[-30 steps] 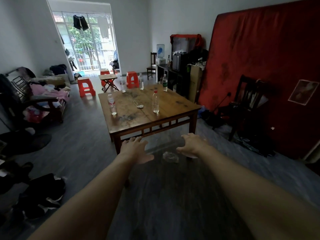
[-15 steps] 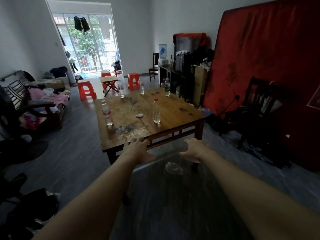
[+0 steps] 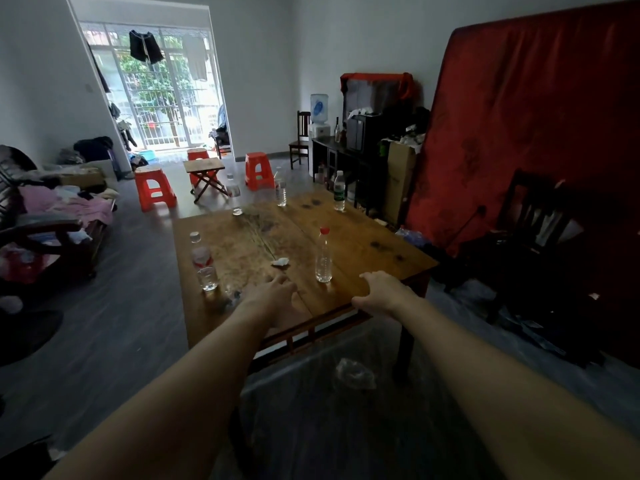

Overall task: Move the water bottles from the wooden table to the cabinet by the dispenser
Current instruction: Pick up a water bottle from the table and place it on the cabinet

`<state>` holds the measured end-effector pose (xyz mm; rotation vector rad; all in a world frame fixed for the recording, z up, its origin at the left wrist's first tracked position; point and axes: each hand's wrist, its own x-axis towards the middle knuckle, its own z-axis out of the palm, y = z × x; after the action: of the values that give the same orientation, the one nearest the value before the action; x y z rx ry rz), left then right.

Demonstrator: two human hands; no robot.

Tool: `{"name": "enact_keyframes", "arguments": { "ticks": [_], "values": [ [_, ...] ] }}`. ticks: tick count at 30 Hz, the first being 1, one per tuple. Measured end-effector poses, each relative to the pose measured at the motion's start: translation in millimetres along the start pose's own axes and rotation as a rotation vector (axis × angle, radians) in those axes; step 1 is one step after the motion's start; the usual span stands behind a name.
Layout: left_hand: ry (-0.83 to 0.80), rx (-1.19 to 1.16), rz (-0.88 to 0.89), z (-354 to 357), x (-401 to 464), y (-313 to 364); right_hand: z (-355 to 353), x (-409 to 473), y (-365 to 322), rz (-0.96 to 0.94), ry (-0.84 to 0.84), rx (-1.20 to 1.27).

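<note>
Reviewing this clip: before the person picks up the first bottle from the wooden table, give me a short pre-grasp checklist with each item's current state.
1. Both hands free: ok. The left hand and right hand hold nothing, fingers relaxed.
2. Nearest bottle within reach: ok. The red-capped bottle stands upright just beyond both hands.
3. Bottle capped: ok, red cap on.
4. Other bottles upright on the wooden table: ok for the left bottle and the green-label bottle; the two far ones are too blurred to tell.
5. Space on the cabinet by the dispenser: cannot tell, its top looks cluttered.
</note>
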<state>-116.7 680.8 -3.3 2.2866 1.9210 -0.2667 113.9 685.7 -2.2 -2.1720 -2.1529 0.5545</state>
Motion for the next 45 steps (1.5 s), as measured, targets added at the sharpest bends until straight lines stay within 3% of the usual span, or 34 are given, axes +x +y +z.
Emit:
{"name": "enact_keyframes", "arguments": {
  "ticks": [7,17,28,38,45],
  "values": [
    [-0.040,0.003,0.090,-19.1,65.9,1.7,-8.4,60.4,18.3,0.102,-0.040,0.012],
    [-0.052,0.014,0.106,-16.5,192.4,-2.6,-18.0,183.0,34.0,0.089,-0.097,-0.017],
    [-0.194,-0.009,-0.089,-14.8,363.4,-1.8,-46.3,349.1,56.1,0.013,-0.173,-0.002],
    [-0.357,-0.057,-0.230,23.2,414.4,-22.1,-0.2,442.0,44.3,-0.085,-0.276,-0.025],
    [-0.146,-0.439,-0.140,48.5,434.2,-20.4,10.7,452.3,50.0,-0.030,-0.294,0.029]
  ]
}}
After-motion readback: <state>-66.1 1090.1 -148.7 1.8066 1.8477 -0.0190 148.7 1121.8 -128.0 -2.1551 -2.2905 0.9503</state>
